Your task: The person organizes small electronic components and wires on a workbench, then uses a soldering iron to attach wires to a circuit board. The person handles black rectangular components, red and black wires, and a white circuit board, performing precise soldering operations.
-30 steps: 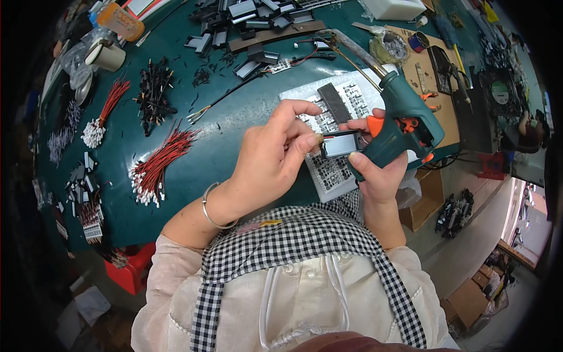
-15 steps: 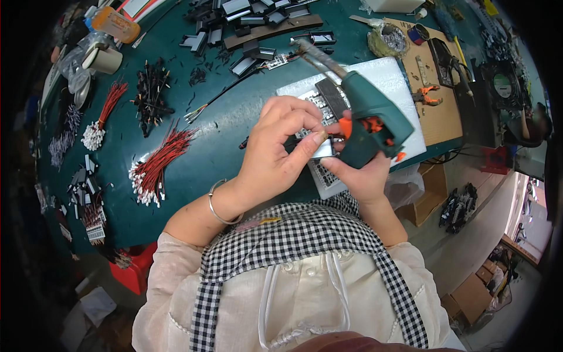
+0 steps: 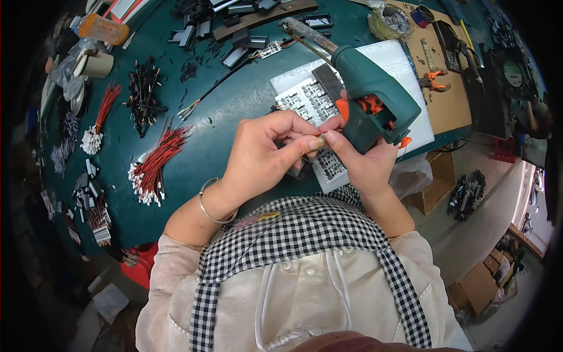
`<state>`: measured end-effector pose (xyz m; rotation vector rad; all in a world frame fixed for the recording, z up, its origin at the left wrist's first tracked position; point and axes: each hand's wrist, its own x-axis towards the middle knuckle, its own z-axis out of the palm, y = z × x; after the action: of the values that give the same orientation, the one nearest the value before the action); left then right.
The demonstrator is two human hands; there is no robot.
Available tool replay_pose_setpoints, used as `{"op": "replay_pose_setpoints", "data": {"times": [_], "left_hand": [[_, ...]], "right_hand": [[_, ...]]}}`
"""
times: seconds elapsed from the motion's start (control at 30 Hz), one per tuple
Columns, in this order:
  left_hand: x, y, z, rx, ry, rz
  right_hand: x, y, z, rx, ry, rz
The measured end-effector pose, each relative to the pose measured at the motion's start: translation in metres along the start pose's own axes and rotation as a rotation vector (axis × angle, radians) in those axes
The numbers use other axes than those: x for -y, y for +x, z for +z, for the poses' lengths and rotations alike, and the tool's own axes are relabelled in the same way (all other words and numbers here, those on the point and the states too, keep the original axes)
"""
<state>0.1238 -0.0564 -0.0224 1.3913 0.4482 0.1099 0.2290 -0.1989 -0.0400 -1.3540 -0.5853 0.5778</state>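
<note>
My right hand [image 3: 369, 167] is wrapped around a green soldering gun [image 3: 375, 76] with an orange trigger, its long metal barrel angled up and left. The thumb of that hand also reaches toward a thin red wire [image 3: 321, 134]. My left hand [image 3: 258, 149] pinches this wire between thumb and fingers, so the two hands nearly meet. Under the left fingers a dark part [image 3: 300, 170] shows, mostly hidden. Behind the hands, a white panel of small circuit boards [image 3: 305, 97] lies on a white foam slab [image 3: 404, 67], a dark bar across it.
Bundles of red wires [image 3: 161, 155] with white connectors lie left, near a pile of black cables [image 3: 145, 97]. Black housings [image 3: 234, 56] crowd the far side. Orange-handled pliers [image 3: 435, 81] and a solder coil [image 3: 390, 22] rest on a brown board [image 3: 451, 111] at right.
The shiny metal-faced piece at my fingertips has dropped out of sight, and a red wire now shows there. My hands have come closer together; the soldering gun stays in my right hand.
</note>
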Motion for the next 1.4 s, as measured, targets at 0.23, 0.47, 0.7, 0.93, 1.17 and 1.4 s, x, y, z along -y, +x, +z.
{"op": "replay_pose_setpoints", "data": {"times": [0.23,0.47,0.7,0.93,1.17,1.4], "left_hand": [[0.003,0.002,-0.002,0.01,0.028,-0.028],[0.005,0.003,-0.003,-0.01,0.028,-0.022],[0.007,0.004,-0.002,-0.032,-0.032,-0.024],[0.008,0.005,-0.001,-0.076,-0.095,-0.015],[0.013,0.011,-0.034,-0.237,0.281,-0.101],[0.04,0.045,-0.054,-0.337,0.785,0.009]], "right_hand": [[0.002,0.002,0.001,0.008,0.04,0.07],[-0.001,0.004,0.001,0.011,-0.017,0.065],[-0.005,0.006,0.001,0.0,0.024,0.073],[-0.005,0.009,0.004,-0.009,0.051,0.11],[-0.003,-0.009,-0.001,-0.033,0.029,0.15],[0.014,-0.03,-0.03,-0.078,0.019,0.236]]}}
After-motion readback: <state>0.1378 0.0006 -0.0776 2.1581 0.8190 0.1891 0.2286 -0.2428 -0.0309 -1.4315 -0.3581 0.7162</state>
